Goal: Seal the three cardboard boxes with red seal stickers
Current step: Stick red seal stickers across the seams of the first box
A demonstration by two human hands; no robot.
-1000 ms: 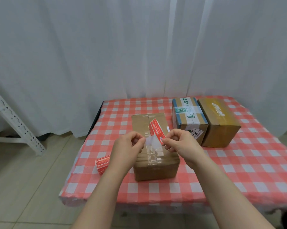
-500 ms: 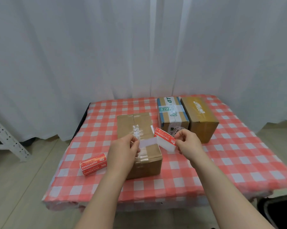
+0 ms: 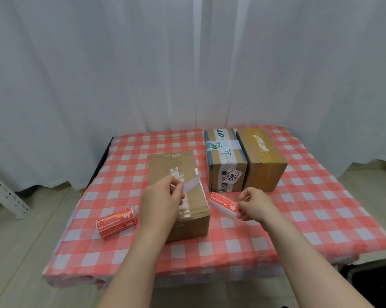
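Before curtains (image 3: 98,74), checked tablecloth (image 3: 321,207), 3 boxes (image 3: 161,165).

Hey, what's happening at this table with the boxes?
A person is sealing cardboard boxes. The right hand pinches a red seal sticker; the left hand pinches a white backing strip over the nearest box. No box shows a red sticker yet. The printed-tape box and the brown box stand behind, a red sticker pack to the left.

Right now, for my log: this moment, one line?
left hand: pinches white backing strip | right hand: pinches red seal sticker | near box: no red sticker
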